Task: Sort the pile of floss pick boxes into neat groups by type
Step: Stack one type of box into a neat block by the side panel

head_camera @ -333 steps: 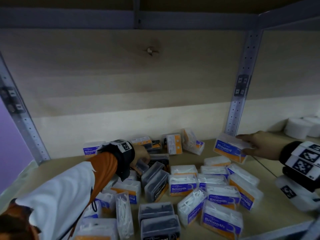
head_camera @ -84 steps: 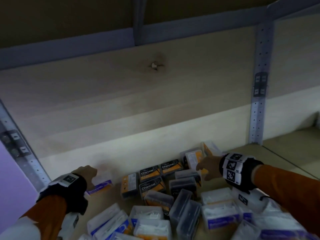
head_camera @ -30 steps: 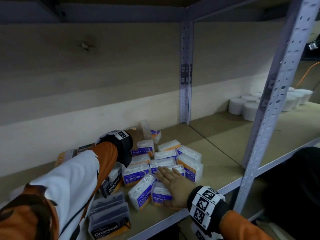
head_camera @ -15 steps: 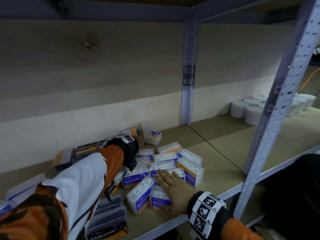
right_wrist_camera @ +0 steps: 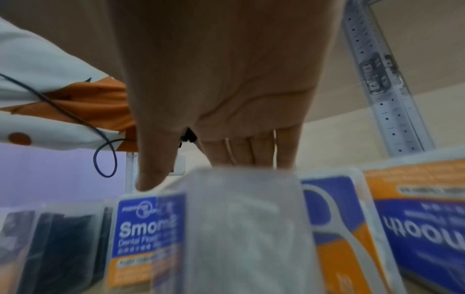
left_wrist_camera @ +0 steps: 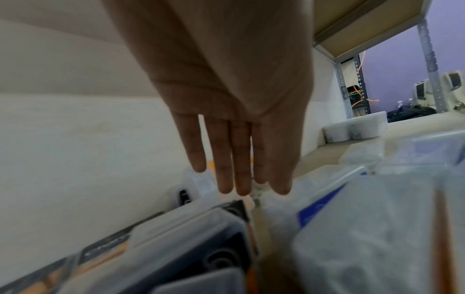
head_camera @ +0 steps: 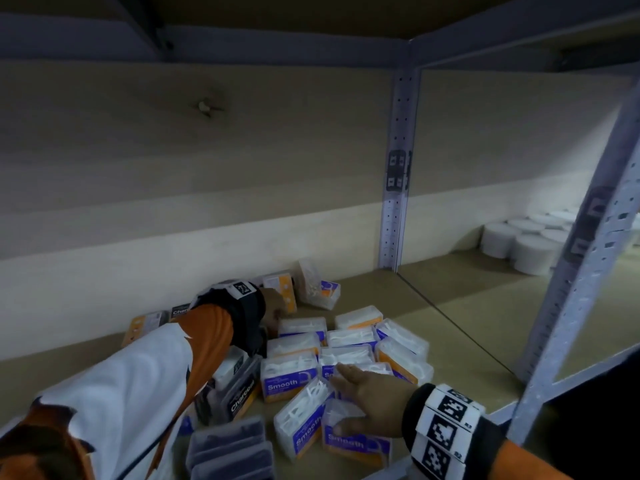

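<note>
Clear floss pick boxes lie in a pile on the shelf board (head_camera: pixel 433 299). White-pick "Smooth" boxes (head_camera: pixel 287 381) fill the middle and right. Dark "Charcoal" boxes (head_camera: pixel 242 396) lie at the left and front. My left hand (head_camera: pixel 275 304) reaches over the pile to the back. Its fingers (left_wrist_camera: pixel 241 179) are straight and together, hovering by an upright orange-sided box (head_camera: pixel 282 289) and holding nothing. My right hand (head_camera: pixel 356 389) lies flat, palm down, over the front Smooth boxes. Its fingers (right_wrist_camera: pixel 251 151) stretch over a clear box lid (right_wrist_camera: pixel 239 199) and its thumb rests on a Smooth box (head_camera: pixel 356 445).
More Charcoal boxes (head_camera: pixel 180 310) stand along the back wall at the left. A tilted clear box (head_camera: pixel 318 285) leans near the rear post (head_camera: pixel 394 202). A front post (head_camera: pixel 571 289) rises at the right. White round containers (head_camera: pixel 519 240) sit on the neighbouring shelf section.
Since 2.8 s ago both hands have shifted from the left of the pile to its right part. Over the last second the right hand stays flat on the Smooth boxes and the left hand stays at the back.
</note>
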Demonstrator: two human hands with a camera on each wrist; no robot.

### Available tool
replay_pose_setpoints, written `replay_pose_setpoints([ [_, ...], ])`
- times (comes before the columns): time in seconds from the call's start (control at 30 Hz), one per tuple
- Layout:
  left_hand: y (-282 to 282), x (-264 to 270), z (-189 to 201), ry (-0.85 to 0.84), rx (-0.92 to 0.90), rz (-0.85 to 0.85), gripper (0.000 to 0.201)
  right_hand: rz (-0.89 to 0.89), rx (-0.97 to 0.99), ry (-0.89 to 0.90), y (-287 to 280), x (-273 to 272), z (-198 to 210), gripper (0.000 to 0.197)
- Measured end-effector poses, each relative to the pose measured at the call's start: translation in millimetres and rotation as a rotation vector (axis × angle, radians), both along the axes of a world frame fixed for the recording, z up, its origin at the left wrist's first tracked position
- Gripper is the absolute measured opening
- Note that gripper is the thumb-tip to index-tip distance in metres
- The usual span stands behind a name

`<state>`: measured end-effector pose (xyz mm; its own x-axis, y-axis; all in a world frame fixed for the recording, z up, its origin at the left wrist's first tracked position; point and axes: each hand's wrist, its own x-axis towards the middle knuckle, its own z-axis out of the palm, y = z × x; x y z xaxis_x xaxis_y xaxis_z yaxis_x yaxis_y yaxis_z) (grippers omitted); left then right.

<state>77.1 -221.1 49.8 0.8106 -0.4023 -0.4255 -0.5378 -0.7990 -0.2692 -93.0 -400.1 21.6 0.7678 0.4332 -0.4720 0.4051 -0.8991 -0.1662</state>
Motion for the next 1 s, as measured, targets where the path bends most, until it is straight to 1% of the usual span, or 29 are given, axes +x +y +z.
replay_pose_setpoints([
  [0.13, 32, 8, 13, 0.015, -0.088, 0.014, 0.042, -0.015, -0.020, -0.035, 6, 17, 22, 0.052],
  [0.17, 42, 12, 15, 0.008, -0.092, 0.021, 0.042, -0.013, -0.022, -0.049, 7, 22, 26, 0.049],
  [0.37, 96, 35, 18, -0.019, -0.070, 0.101, 0.036, 0.014, -0.039, -0.131, 15, 66, 58, 0.048],
  [0.47, 119, 48, 17, -0.025, -0.101, 0.129, 0.032, -0.043, -0.074, -0.146, 21, 93, 71, 0.045],
  [0.53, 130, 54, 17, -0.031, -0.117, 0.147, 0.034, -0.084, -0.094, -0.152, 23, 114, 77, 0.043],
  [0.6, 139, 62, 15, -0.036, -0.126, 0.168, 0.038, -0.114, -0.089, -0.180, 25, 135, 79, 0.046],
  [0.7, 149, 73, 8, -0.043, -0.122, 0.198, 0.043, -0.195, -0.077, -0.244, 24, 165, 75, 0.052],
  [0.87, 157, 89, -1, -0.020, -0.066, 0.273, 0.049, -0.301, -0.116, -0.272, 30, 204, 62, 0.060],
  [0.93, 156, 92, -6, -0.014, -0.044, 0.299, 0.050, -0.335, -0.106, -0.285, 32, 217, 54, 0.061],
  [1.0, 157, 97, -11, -0.016, -0.054, 0.323, 0.050, -0.346, -0.128, -0.274, 36, 229, 44, 0.056],
])
